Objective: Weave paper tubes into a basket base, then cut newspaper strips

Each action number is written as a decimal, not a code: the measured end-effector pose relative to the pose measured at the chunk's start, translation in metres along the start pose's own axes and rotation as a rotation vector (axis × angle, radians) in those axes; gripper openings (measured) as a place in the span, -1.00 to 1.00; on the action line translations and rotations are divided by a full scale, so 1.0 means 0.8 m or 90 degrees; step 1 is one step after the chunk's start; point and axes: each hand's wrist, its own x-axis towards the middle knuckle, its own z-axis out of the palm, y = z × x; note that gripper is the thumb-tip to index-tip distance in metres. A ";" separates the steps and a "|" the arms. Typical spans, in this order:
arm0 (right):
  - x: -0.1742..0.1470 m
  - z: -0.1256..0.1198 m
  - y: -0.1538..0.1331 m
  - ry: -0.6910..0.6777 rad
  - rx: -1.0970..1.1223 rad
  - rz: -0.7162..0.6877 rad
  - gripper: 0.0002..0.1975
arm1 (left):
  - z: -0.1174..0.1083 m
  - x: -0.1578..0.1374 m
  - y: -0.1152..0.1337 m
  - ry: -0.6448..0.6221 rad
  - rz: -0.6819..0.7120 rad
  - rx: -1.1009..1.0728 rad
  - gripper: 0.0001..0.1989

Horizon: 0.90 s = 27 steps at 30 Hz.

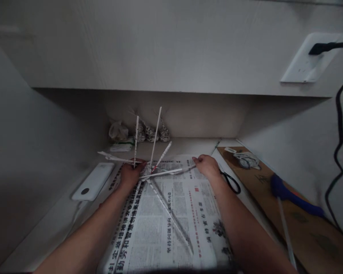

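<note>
Printed black-and-white newspaper sheet (154, 236) is lying nearest. Above its far left part, the left hand (128, 177) is pinching a spoked white rolled-paper frame (157, 174) near the hub; at its far right, the right hand (208, 166) is clamping a thin greyish paper-like strand (188, 168). Holding the hub firmly should limit twisting.
</note>
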 end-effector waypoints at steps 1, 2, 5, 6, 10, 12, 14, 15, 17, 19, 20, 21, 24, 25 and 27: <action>0.002 0.002 0.001 0.047 0.036 -0.001 -0.69 | 0.000 0.001 -0.003 0.002 -0.001 0.002 -0.63; 0.003 0.004 0.001 0.103 0.082 -0.012 -0.71 | 0.001 0.001 -0.005 0.001 0.001 0.002 -0.62; 0.006 0.006 0.000 0.267 0.240 -0.095 -0.74 | 0.002 0.003 -0.009 -0.001 -0.002 0.024 -0.62; 0.006 0.005 0.000 0.312 0.275 -0.133 -0.73 | 0.003 0.003 -0.008 0.000 -0.008 0.035 -0.62; 0.009 0.001 0.003 0.451 0.259 -0.260 -0.69 | 0.009 0.006 0.006 -0.021 -0.022 0.050 -0.65; 0.010 -0.004 0.006 0.493 0.212 -0.280 -0.63 | 0.014 0.009 0.017 -0.053 -0.012 0.059 -0.67; 0.011 -0.010 0.011 0.516 0.170 -0.268 -0.54 | 0.022 0.016 0.026 -0.068 -0.012 0.082 -0.69; 0.012 -0.014 0.014 0.519 0.152 -0.259 -0.51 | 0.027 0.020 0.030 -0.070 -0.016 0.097 -0.70; 0.014 -0.019 0.022 0.507 0.127 -0.228 -0.44 | 0.039 0.031 0.036 -0.061 -0.029 0.125 -0.71; 0.018 -0.020 0.035 0.467 0.111 -0.168 -0.38 | 0.054 0.042 0.041 -0.053 -0.033 0.155 -0.72; 0.020 -0.019 0.043 0.440 0.107 -0.125 -0.35 | 0.062 0.047 0.043 -0.057 -0.028 0.177 -0.73; 0.023 -0.017 0.052 0.411 0.105 -0.076 -0.33 | 0.070 0.052 0.046 -0.065 -0.025 0.204 -0.74; 0.032 -0.009 0.073 0.336 0.111 0.044 -0.27 | 0.090 0.067 0.055 -0.096 -0.019 0.271 -0.76; 0.034 -0.006 0.077 0.319 0.116 0.060 -0.26 | 0.093 0.072 0.058 -0.099 -0.022 0.284 -0.76; 0.039 -0.002 0.079 0.301 0.132 0.055 -0.27 | 0.097 0.084 0.060 -0.092 -0.030 0.301 -0.75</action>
